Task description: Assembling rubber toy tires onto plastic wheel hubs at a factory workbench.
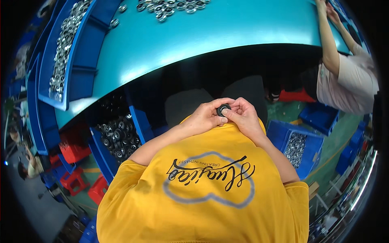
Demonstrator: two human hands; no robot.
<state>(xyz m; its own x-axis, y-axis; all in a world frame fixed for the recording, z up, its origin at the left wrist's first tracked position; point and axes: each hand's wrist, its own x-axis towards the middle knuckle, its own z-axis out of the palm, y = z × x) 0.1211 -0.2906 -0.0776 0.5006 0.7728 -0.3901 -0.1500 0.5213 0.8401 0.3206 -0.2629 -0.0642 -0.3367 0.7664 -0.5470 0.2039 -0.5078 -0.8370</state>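
In front of my chest, over my lap, a small round black wheel (221, 109) with a lighter centre is pinched between my fingers. My left hand (206, 117) grips it from the left, thumb and fingers closed around its edge. From the other side my right hand (244, 118) closes on it too, the thumb pressed against its face. The fingers cover part of the wheel. To the left of my left arm, a blue bin (142, 121) holds many similar black wheels (118, 135).
Ahead runs a turquoise table (194, 38) with shiny metal-and-black wheels (174, 6) at its far side. A tilted blue bin (83, 50) of metal parts stands at the left. At right are another blue bin (312, 150) with small parts and a co-worker (344, 81). Red stools (75, 181) stand lower left.
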